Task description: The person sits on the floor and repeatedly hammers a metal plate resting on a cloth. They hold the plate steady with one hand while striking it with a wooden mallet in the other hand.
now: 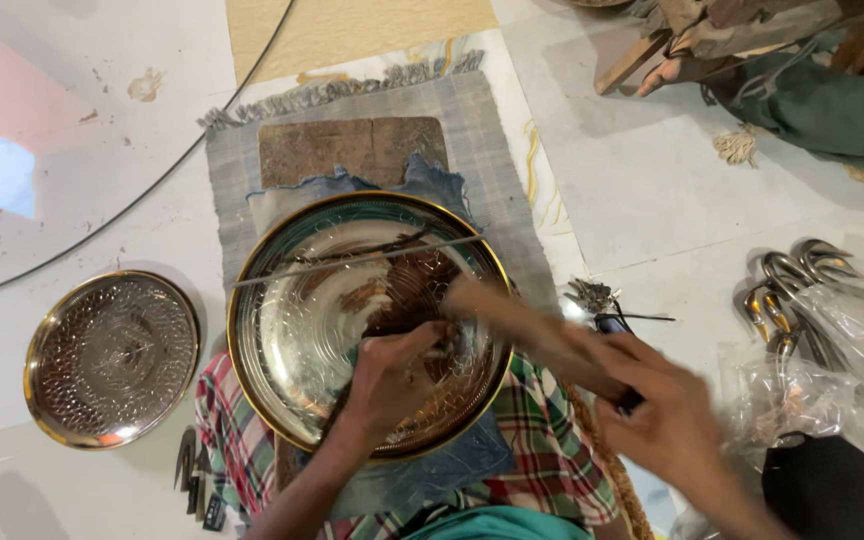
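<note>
Two round gold-rimmed metal plates are seen: the large plate (297, 330) is pressed by the closed left hand (387, 375); a blurred wooden hammer (527, 330) is gripped by the right hand (667, 420). The smaller plate (112, 358) lies apart.

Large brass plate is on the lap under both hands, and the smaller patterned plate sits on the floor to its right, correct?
Not quite. In the head view the smaller patterned plate lies on the floor to the left of the large brass plate, not the right. The left hand and right hand are at the large plate as stated.
</note>
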The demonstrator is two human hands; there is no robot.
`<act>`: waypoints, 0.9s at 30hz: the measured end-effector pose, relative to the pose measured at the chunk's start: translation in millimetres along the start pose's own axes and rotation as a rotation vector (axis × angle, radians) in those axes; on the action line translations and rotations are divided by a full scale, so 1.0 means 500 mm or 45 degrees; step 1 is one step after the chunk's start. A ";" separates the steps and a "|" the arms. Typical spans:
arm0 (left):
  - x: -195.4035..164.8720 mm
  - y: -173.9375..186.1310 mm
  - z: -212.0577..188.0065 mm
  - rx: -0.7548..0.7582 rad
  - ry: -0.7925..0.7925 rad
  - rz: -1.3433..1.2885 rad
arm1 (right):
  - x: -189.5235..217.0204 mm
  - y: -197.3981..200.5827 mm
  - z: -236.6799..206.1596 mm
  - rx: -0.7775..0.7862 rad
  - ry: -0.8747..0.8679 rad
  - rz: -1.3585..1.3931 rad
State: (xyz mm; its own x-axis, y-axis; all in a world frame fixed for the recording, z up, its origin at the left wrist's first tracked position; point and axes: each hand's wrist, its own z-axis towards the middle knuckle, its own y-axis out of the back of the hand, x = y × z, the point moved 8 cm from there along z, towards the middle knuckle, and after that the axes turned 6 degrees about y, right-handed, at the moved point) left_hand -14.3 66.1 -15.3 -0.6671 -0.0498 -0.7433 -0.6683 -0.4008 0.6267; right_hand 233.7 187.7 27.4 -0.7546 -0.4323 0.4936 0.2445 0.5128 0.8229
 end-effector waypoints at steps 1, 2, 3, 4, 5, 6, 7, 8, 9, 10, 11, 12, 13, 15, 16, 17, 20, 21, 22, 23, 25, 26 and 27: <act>-0.003 0.000 -0.012 -0.077 -0.003 -0.007 | 0.035 0.029 0.008 -0.064 0.156 0.150; -0.005 0.002 -0.020 -0.156 -0.018 -0.007 | 0.070 0.056 0.014 -0.142 0.316 0.305; -0.005 0.007 -0.024 -0.232 -0.039 -0.005 | 0.099 0.085 0.017 -0.229 0.475 0.465; 0.002 0.002 -0.027 -0.225 0.014 -0.011 | 0.104 0.078 0.026 -0.074 0.394 0.181; 0.009 -0.002 -0.030 -0.221 0.078 -0.020 | 0.101 0.065 0.030 0.086 0.304 -0.109; 0.016 -0.005 -0.031 -0.217 0.135 -0.026 | 0.092 0.051 0.033 0.229 0.209 -0.398; 0.021 -0.003 -0.031 -0.236 0.165 -0.092 | 0.100 0.052 0.035 0.179 0.224 -0.317; 0.024 -0.002 -0.030 -0.245 0.190 -0.160 | 0.103 0.049 0.036 0.124 0.229 -0.232; 0.027 0.000 -0.028 -0.253 0.210 -0.228 | 0.103 0.044 0.037 0.063 0.231 -0.150; 0.021 -0.001 -0.024 -0.239 0.173 -0.204 | 0.098 0.036 0.038 0.008 0.220 0.058; 0.015 -0.003 -0.022 -0.229 0.147 -0.179 | 0.091 0.022 0.038 -0.036 0.211 0.265; 0.010 -0.003 -0.021 -0.209 0.124 -0.150 | 0.082 0.004 0.036 -0.076 0.193 0.481; 0.009 -0.001 -0.021 -0.218 0.129 -0.165 | 0.082 -0.008 0.032 -0.117 0.270 0.528; 0.008 0.004 -0.021 -0.242 0.122 -0.196 | 0.083 -0.022 0.028 -0.214 0.433 0.618; 0.004 0.003 -0.021 -0.239 0.088 -0.174 | 0.086 -0.020 0.025 -0.269 0.534 0.688; 0.002 0.004 -0.020 -0.237 0.050 -0.150 | 0.089 -0.015 0.021 -0.328 0.639 0.759; 0.028 -0.019 -0.012 -0.062 0.209 -0.053 | 0.063 0.007 0.025 -0.417 0.590 0.866; 0.042 -0.029 -0.009 0.024 0.298 -0.015 | 0.049 0.016 0.029 -0.439 0.516 0.883; 0.035 -0.027 -0.006 0.015 0.223 0.004 | 0.050 0.010 0.033 -0.326 0.463 0.569; 0.028 -0.023 -0.003 0.007 0.145 0.024 | 0.046 0.002 0.035 -0.215 0.404 0.256; 0.014 -0.016 0.002 0.009 0.018 0.015 | 0.042 0.000 0.029 -0.146 0.364 0.288; 0.009 -0.010 0.005 0.018 -0.035 -0.010 | 0.044 0.005 0.022 -0.192 0.389 0.633; 0.002 -0.006 0.006 0.026 -0.081 -0.038 | 0.044 0.007 0.016 -0.229 0.408 0.976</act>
State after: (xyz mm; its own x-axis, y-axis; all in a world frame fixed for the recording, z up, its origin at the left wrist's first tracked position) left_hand -13.7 69.8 -17.4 -0.6658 0.0202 -0.7458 -0.6943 -0.3827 0.6095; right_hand 213.3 185.8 39.0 -0.1384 -0.2168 0.9663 0.7314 0.6355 0.2474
